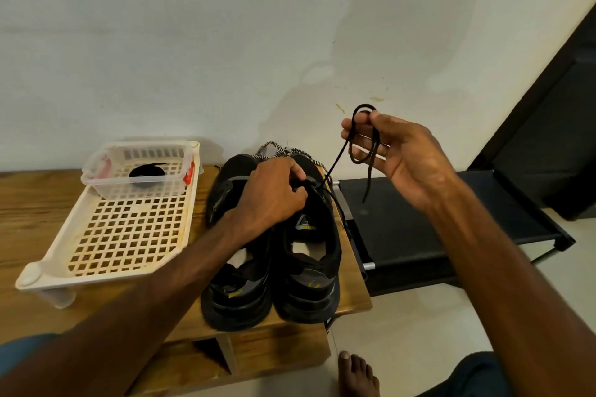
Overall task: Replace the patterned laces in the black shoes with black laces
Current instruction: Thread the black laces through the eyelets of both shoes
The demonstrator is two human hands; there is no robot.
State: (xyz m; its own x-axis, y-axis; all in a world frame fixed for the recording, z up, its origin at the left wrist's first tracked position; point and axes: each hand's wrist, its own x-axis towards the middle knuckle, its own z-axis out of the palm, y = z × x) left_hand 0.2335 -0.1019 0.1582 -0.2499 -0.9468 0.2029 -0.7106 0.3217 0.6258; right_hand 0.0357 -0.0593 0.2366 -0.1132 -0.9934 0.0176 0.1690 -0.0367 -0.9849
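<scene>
Two black shoes stand side by side on a wooden table (29,203), heels toward me: the left shoe (237,293) and the right shoe (311,267). My left hand (274,193) presses on the right shoe's eyelet area, fingers closed around the lace there. My right hand (396,151) is raised to the right, holding a looped black lace (337,158) that runs taut down to the shoe. Patterned black-and-white laces (277,148) lie bunched behind the shoes' toes. Another coiled black lace (146,172) rests in a small clear basket (96,180).
The clear basket sits on a cream perforated tray (125,235) at the table's left. A black low rack (419,229) stands right of the table, with a dark panel (548,126) leaning behind it. My bare foot (356,374) is on the tiled floor below.
</scene>
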